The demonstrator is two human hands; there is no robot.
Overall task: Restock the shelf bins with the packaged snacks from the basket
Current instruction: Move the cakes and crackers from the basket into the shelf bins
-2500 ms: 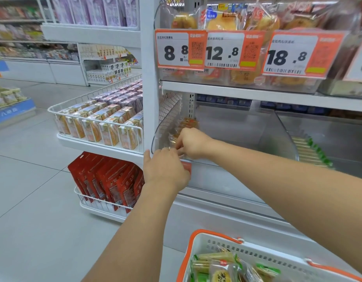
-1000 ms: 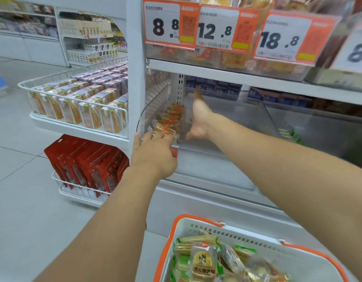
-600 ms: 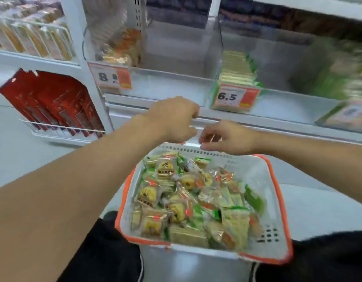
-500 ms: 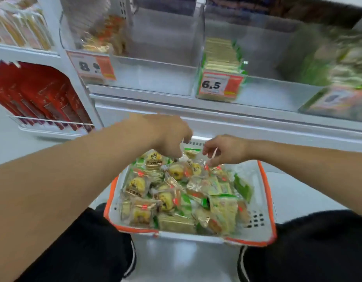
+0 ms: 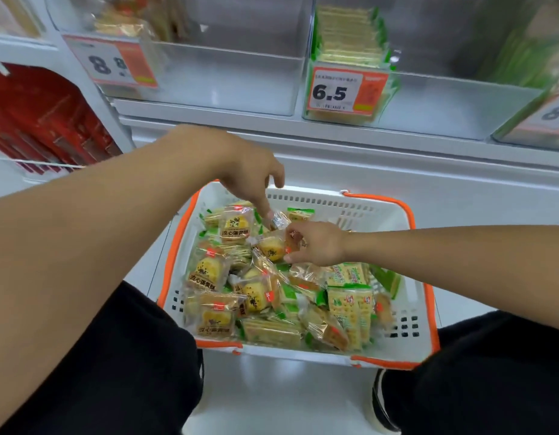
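The white metal shelf unit [image 5: 334, 152] spans the far side, carrying two clear plastic bins: the left bin [image 5: 228, 80] nearly bare, the right bin [image 5: 460, 102] holding green-edged cracker packs. The white plastic basket with orange rim [image 5: 407, 309] sits near, between the knees, full of packaged snacks. The right hand [image 5: 316, 246] pinches a clear-wrapped yellow pastry [image 5: 272, 246], lying left of its palm. The left hand [image 5: 250, 174], fingers curled downward, touches a small wrapper [image 5: 279, 218] just beyond; whether it grips it cannot be told.
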